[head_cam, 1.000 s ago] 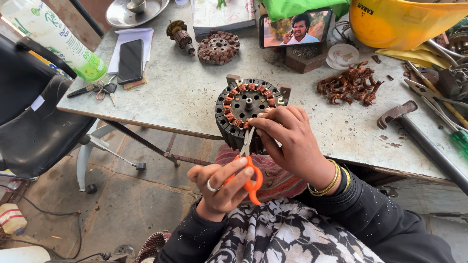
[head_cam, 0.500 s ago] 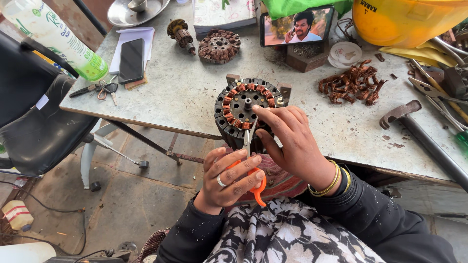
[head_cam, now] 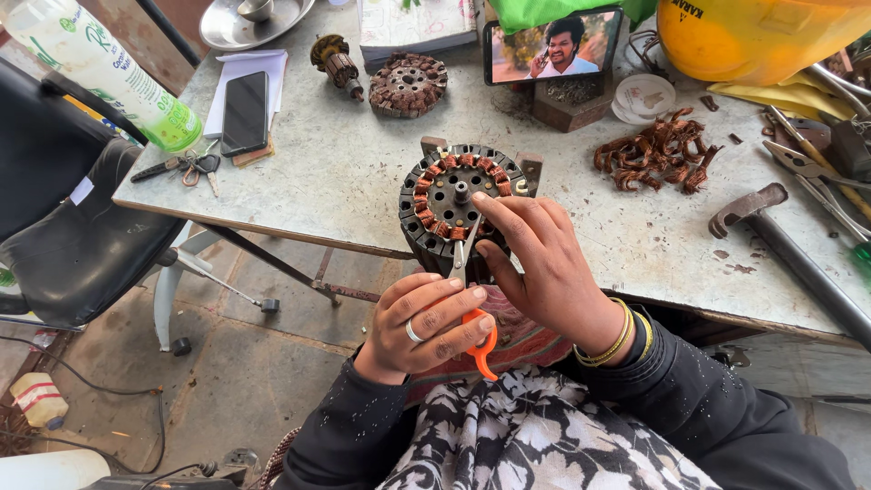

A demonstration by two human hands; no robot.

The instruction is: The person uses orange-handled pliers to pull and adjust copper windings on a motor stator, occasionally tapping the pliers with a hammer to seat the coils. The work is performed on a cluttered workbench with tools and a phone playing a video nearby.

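A round motor stator (head_cam: 454,195) with copper windings stands tilted at the table's front edge. My left hand (head_cam: 426,322), with a ring on one finger, grips the orange handles of a pair of scissors (head_cam: 478,338), whose blades point up at the stator's lower windings. My right hand (head_cam: 544,263) rests its fingers on the stator's lower right rim, thumb beside the scissor blades. Bangles sit on my right wrist.
On the grey table (head_cam: 336,172) lie a black phone (head_cam: 245,113), keys (head_cam: 186,168), a second stator (head_cam: 408,84), a rotor (head_cam: 337,62), a heap of cut copper wire (head_cam: 658,154), a propped phone showing video (head_cam: 553,44), a hammer (head_cam: 780,249) and pliers (head_cam: 803,163). A black chair (head_cam: 73,236) stands left.
My left hand has risen closer to the stator with the scissors. My right hand keeps hold of the stator's rim.
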